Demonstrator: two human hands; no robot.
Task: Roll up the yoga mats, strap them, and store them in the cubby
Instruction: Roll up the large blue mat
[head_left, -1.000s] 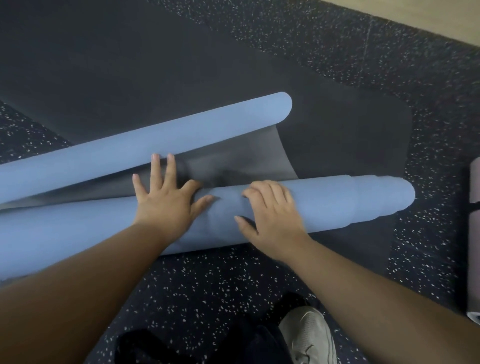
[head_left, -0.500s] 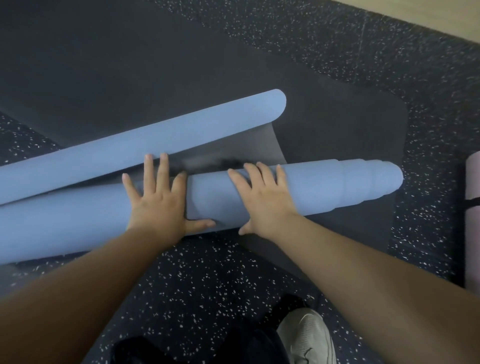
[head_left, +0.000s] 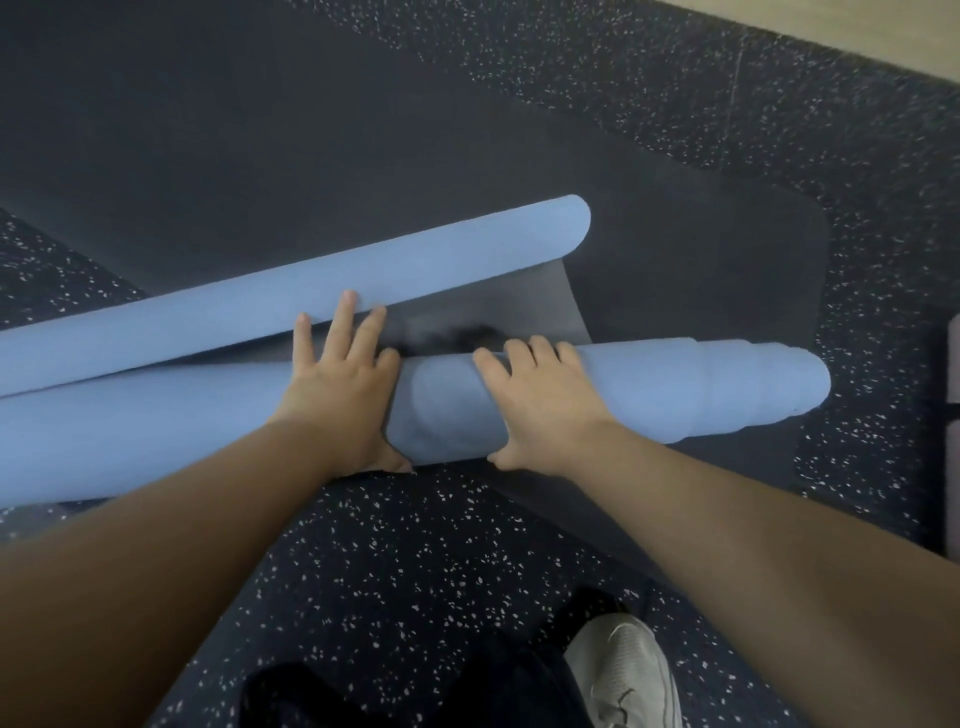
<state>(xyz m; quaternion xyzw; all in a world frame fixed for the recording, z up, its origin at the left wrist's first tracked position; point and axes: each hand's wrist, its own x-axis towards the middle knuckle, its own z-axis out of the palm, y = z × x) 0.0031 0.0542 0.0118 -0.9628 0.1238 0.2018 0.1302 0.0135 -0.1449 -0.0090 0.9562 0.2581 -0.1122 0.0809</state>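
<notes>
Rolling was nearly finished: left hand (head_left: 336, 387) and right hand (head_left: 540, 402) pressed spread fingers on the blue mat roll (head_left: 649, 397) lying on the dark mat (head_left: 675, 249), its curled far end (head_left: 363, 280) unwound, strapping and storing undone.

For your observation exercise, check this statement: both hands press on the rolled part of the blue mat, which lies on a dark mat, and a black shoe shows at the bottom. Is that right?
One detail is wrong: the shoe is white, not black, as the head view shows. The rest holds: the left hand and right hand press on the rolled part of the blue mat, which lies on a dark mat.
</notes>
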